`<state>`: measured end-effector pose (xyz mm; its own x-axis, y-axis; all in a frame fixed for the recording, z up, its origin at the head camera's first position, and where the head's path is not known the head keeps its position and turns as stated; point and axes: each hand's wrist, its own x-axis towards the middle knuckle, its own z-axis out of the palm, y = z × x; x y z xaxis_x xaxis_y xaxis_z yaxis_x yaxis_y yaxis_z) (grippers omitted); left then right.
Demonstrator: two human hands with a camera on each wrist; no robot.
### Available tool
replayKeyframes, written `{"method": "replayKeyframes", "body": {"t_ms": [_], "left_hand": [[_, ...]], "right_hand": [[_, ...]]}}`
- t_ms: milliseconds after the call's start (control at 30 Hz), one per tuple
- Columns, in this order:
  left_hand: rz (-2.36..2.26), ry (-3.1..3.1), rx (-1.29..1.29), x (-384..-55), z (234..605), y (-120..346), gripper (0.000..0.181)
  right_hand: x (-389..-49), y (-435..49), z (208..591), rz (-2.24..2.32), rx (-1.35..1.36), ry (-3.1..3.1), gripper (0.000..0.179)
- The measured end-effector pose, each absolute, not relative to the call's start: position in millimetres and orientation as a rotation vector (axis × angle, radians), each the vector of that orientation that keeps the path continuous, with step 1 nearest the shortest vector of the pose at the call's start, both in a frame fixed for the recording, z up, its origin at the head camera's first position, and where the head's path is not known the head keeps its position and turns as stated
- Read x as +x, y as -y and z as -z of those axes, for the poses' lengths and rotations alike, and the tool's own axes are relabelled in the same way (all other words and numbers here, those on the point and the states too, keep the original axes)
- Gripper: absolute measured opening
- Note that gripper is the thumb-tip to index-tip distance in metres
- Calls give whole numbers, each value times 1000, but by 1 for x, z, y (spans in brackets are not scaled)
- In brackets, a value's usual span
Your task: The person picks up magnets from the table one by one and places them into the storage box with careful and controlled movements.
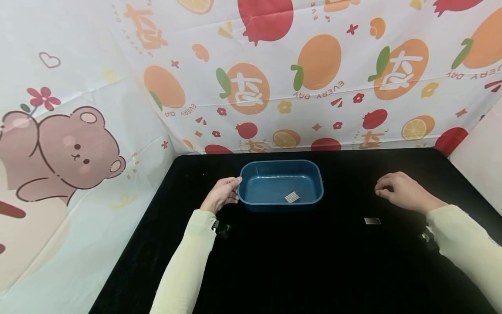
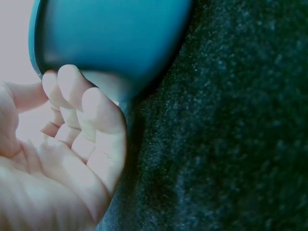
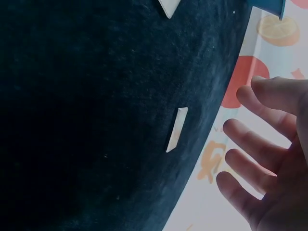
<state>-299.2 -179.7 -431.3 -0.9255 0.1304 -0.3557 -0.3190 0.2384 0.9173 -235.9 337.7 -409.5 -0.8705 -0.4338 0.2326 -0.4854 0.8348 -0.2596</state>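
Observation:
My left hand (image 1: 224, 192) grips the left end of a blue plastic basin (image 1: 280, 204), thumb at the rim and curled fingers against the outer wall. The left wrist view shows those fingertips (image 2: 72, 84) at the basin's side (image 2: 115, 38). Inside the basin lies a small pale, ridged piece (image 1: 292, 197), towards the front wall. To the right, my right hand (image 1: 404, 190) is held over the table with loosely bent fingers and nothing in them. A flat silvery rectangle (image 1: 372, 221) lies just in front of it. In the right wrist view, a narrow pale strip (image 3: 177, 130) lies near the fingers.
The black table (image 1: 298, 266) has its back edge close to a fruit-print cloth (image 1: 282, 126). Another cloth, with a bear print (image 1: 82, 152), hangs along the left side. A pale wall (image 1: 480, 157) borders the right side.

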Motion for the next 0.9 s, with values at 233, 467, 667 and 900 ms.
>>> {"method": "replayKeyframes", "body": {"t_ms": [233, 467, 667, 900], "left_hand": [[-1715, -2163, -186, -300, 429, 179, 35], [-1705, -2173, -179, -300, 428, 178, 34], [-1699, -2178, -178, -300, 427, 178, 34], [-1683, -2182, -179, -300, 427, 178, 35]], "right_hand": [[-233, -338, 411, -465, 712, 2859, 6], [-224, -340, 415, -474, 696, 2894, 4], [-217, -343, 422, -455, 726, 2884, 7], [-213, -346, 431, -446, 723, 2821, 12]]}}
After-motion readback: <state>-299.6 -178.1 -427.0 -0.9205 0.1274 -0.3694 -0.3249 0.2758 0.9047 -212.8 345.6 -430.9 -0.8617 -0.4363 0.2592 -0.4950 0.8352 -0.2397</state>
